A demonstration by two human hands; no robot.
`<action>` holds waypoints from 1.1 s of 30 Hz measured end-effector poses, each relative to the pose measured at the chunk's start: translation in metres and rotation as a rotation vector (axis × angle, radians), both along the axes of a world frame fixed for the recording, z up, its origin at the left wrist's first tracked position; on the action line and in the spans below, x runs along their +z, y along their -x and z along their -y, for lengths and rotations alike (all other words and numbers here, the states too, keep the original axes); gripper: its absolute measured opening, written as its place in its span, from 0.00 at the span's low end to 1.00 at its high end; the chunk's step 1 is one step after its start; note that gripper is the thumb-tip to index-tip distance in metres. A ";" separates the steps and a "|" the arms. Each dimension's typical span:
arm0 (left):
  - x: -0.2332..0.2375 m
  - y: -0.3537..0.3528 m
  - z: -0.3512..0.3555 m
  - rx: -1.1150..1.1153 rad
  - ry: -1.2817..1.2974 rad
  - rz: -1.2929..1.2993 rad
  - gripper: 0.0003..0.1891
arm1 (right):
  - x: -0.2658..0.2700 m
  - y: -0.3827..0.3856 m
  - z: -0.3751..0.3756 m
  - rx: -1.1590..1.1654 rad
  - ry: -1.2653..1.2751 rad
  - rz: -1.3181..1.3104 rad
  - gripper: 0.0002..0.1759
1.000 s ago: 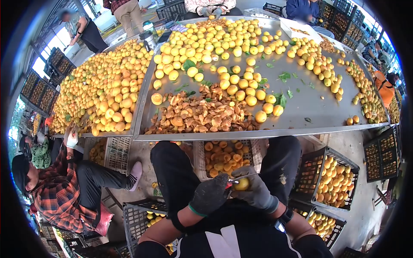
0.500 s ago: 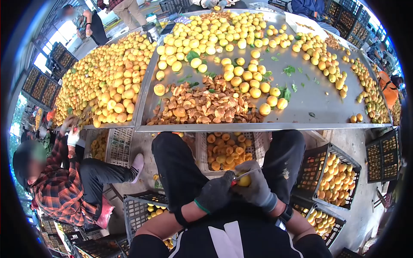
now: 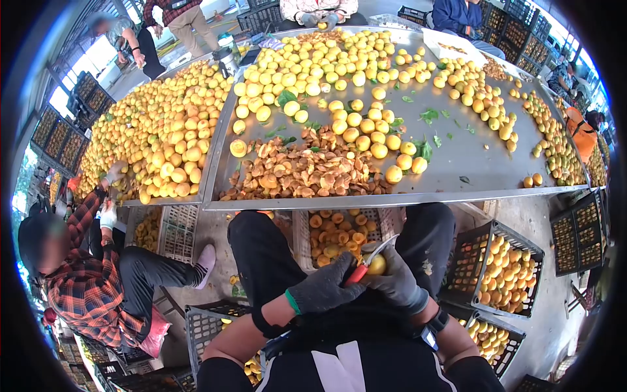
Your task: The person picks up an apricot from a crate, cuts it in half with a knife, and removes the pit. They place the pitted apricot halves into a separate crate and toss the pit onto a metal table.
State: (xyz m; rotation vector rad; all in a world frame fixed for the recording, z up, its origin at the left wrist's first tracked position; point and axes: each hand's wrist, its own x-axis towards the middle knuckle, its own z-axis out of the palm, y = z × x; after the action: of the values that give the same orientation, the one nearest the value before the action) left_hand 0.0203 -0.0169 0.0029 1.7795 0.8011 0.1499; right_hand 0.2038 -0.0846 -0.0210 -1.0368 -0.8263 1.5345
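In the head view, my left hand (image 3: 325,287), in a dark grey glove with a green cuff, is closed round the red handle of a knife (image 3: 355,274). Its curved blade points up and to the right, along the far side of a yellow apricot (image 3: 377,264). My right hand (image 3: 400,282), also gloved in grey, grips that apricot from the right. Both hands are close together over my lap. Just beyond them, between my knees, a pale plastic crate (image 3: 302,243) holds cut orange apricots (image 3: 334,232).
A metal table (image 3: 457,171) in front carries whole apricots (image 3: 313,65), green leaves and a heap of brown-orange scraps (image 3: 313,166). Black crates (image 3: 460,264) of apricots stand at my right. A person in a plaid shirt (image 3: 85,297) sits at my left; others are across the table.
The knife has turned from lying nearly level across the apricot to pointing more steeply upward, showing more of the red handle. Both hands have shifted slightly, and the view has tilted up a little.
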 end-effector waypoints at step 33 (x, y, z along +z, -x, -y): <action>-0.031 -0.001 0.017 0.061 -0.250 -0.011 0.25 | 0.003 0.027 -0.003 -0.155 -0.453 0.941 0.30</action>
State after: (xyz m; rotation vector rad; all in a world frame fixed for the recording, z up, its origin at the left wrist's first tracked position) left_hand 0.0211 -0.0343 -0.0282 1.9917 0.8757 0.2915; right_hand 0.1773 -0.0813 -0.0176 -1.4262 -1.5947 0.6112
